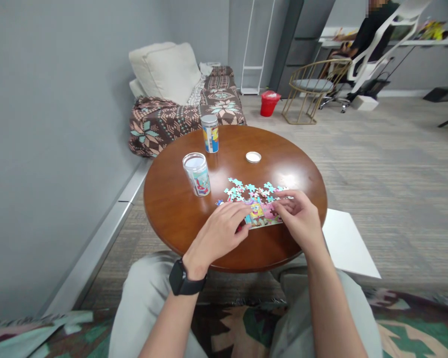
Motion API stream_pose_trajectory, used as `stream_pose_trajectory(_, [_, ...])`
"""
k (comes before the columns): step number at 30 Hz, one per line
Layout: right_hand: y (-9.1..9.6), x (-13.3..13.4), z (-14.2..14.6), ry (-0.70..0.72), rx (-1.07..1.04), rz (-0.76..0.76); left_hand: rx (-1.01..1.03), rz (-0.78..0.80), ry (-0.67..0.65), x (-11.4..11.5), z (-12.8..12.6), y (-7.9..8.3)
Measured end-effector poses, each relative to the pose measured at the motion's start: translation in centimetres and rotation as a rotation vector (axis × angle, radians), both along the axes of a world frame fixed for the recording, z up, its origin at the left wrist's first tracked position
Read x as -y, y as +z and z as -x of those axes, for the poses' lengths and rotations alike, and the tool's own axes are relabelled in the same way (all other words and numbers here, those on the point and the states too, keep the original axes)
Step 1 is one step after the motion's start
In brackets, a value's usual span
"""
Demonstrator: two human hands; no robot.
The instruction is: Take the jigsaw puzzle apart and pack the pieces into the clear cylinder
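Bare forearms (pixel 330 303) nearest. Left hand (pixel 220 226), thumb and fingers parted, at puzzle's (pixel 257 211) nine o'clock; right hand (pixel 301 219) at three, fingers bent, any pinch unclear. Puzzle near table's (pixel 168 209) five o'clock; probably light, stiff card—take loose pieces (pixel 251 188) by edges.

Both hands (pixel 224 224) (pixel 301 219) forward, fingers (pixel 242 213) bent.

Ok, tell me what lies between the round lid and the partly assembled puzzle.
In the head view, loose puzzle pieces lie scattered on the wooden table between the round lid and the partly assembled puzzle.
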State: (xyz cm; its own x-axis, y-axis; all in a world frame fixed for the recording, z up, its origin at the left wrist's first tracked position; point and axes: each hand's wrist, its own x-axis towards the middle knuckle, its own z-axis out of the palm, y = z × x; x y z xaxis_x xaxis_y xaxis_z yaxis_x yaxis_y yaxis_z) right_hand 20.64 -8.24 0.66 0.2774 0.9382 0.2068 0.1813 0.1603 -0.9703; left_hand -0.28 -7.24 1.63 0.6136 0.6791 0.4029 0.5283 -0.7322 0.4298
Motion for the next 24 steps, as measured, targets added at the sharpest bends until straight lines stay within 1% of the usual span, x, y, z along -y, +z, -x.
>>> stream_pose_trajectory(5, [0.8,0.9,2.3,0.129,-0.007,-0.047,-0.016,0.004,0.033,-0.1,0.1,0.3])
stream_pose_trajectory(10, [0.9,0.8,3.5,0.171,-0.015,-0.016,-0.032,0.017,0.082,0.2,0.2,0.8])
stream_pose_trajectory(14, [1.0,0.6,3.1,0.206,-0.039,0.017,-0.006,0.081,0.129,0.2,0.5,1.1])
stream_pose_trajectory(17, [0.6,0.3,1.8,0.146,-0.024,0.047,0.002,0.166,0.139,-0.1,0.7,1.1])
stream_pose_trajectory(19, [0.4,0.3,0.9,0.094,0.012,0.070,0.008,0.218,0.138,-0.3,0.8,0.9])
stream_pose_trajectory(21, [0.3,0.5,0.5,0.078,0.092,0.065,0.022,0.247,0.125,-0.5,0.8,0.8])
stream_pose_trajectory(24, [0.5,0.9,1.1,0.139,0.298,-0.007,0.043,0.269,0.091,-0.6,0.8,0.8])
